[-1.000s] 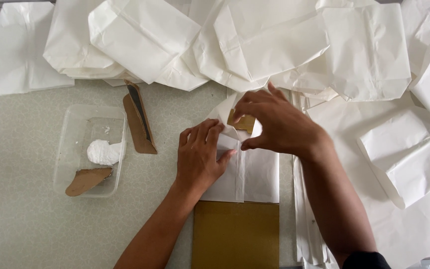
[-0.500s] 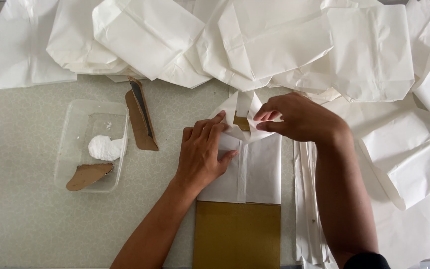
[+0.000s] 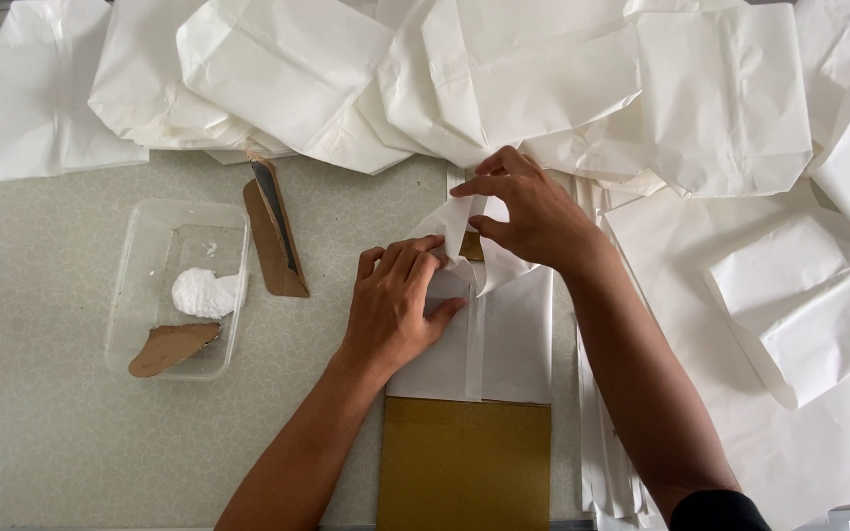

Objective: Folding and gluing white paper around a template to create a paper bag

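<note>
Pale speckled table (image 3: 41, 433), its far edge covered by finished white paper bags (image 3: 543, 69); a white paper sheet (image 3: 504, 334) lies over a brown cardboard template (image 3: 464, 462) near the centre; left hand (image 3: 395, 310) lies flat, fingers extended, pressing the sheet down; right hand (image 3: 533, 211) pinches the sheet's raised flap between thumb and forefinger; clear plastic tub (image 3: 130, 295) of white paste at left.
</note>
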